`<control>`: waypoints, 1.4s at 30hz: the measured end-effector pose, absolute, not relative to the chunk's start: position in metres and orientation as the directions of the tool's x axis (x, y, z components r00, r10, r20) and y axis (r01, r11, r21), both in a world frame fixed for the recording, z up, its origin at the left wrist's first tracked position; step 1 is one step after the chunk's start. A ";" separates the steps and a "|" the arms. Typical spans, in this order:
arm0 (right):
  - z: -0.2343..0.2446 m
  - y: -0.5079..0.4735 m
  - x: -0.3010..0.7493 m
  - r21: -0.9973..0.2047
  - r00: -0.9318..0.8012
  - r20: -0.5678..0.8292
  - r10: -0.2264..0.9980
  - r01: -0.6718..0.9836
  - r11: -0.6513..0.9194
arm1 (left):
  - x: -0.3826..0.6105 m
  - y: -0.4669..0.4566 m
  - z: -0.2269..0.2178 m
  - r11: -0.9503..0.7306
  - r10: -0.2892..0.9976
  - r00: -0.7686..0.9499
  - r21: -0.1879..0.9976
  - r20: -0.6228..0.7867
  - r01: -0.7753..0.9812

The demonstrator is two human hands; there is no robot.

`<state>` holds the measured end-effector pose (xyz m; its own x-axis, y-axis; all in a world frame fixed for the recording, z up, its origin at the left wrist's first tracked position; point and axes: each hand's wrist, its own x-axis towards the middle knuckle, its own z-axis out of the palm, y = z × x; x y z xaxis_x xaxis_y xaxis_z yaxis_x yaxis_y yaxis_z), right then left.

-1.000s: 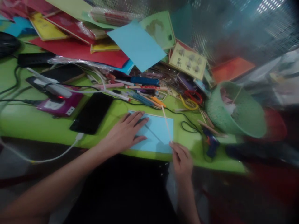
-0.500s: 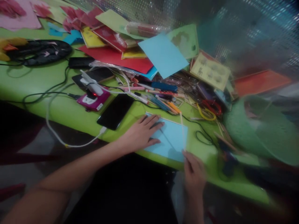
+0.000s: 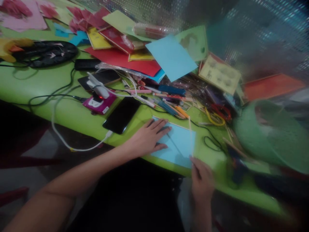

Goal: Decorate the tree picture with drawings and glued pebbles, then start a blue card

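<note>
A sheet of light blue paper [image 3: 177, 145] lies at the front edge of the green table. My left hand [image 3: 152, 137] rests flat on its left part, fingers spread. A thin pale strip runs along the paper's far edge. At the paper's right side, my right hand [image 3: 202, 177] pinches the near end of a thin pale stick [image 3: 190, 137]. The stick lies over the right edge of the paper, its far end reaching past the top corner. My right fingertips are at the paper's lower right corner; the other fingers are curled and partly blurred.
Left of the paper lies a black phone [image 3: 122, 115] with a white cable [image 3: 83, 149], beside a purple power adapter [image 3: 98, 102]. Pens [image 3: 166, 106] and yellow-handled scissors [image 3: 214, 119] lie behind. Stacked coloured cards [image 3: 171, 58] stand farther back. A green hat-like object [image 3: 270, 132] sits at right.
The whole view has shifted slightly, so things appear a little farther right. Both hands keep their places on the paper and the stick.
</note>
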<state>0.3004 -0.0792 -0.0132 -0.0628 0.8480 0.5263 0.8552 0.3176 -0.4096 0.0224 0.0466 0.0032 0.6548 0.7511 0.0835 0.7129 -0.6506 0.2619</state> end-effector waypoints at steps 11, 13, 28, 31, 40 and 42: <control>-0.005 -0.091 0.296 -0.636 0.163 0.504 0.848 0.734 0.237 | 0.022 0.047 0.007 -0.653 0.753 0.650 0.231 0.100 0.721; 0.001 -0.099 0.295 -0.648 0.211 0.470 0.857 0.742 0.173 | 0.022 0.048 0.007 -0.663 0.745 0.658 0.227 0.108 0.714; 0.006 -0.138 0.275 -0.671 0.250 0.289 0.924 0.742 0.009 | 0.039 0.045 0.018 -0.746 0.657 0.736 0.279 0.165 0.604; 0.005 -0.138 0.274 -0.670 0.251 0.285 0.925 0.742 0.005 | 0.051 0.044 0.021 -0.776 0.614 0.778 0.287 0.136 0.562; 0.005 -0.136 0.271 -0.671 0.243 0.263 0.934 0.741 -0.004 | 0.074 0.040 0.017 -0.822 0.540 0.838 0.264 0.077 0.505; 0.006 -0.135 0.269 -0.678 0.239 0.259 0.936 0.735 0.000 | 0.077 0.040 0.016 -0.824 0.536 0.841 0.265 0.074 0.502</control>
<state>0.2694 -0.1351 0.0058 0.2394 0.9356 0.2594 0.7347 0.0001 -0.6784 0.0768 0.0400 0.0162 0.8411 0.5359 0.0736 0.5016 -0.8236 0.2645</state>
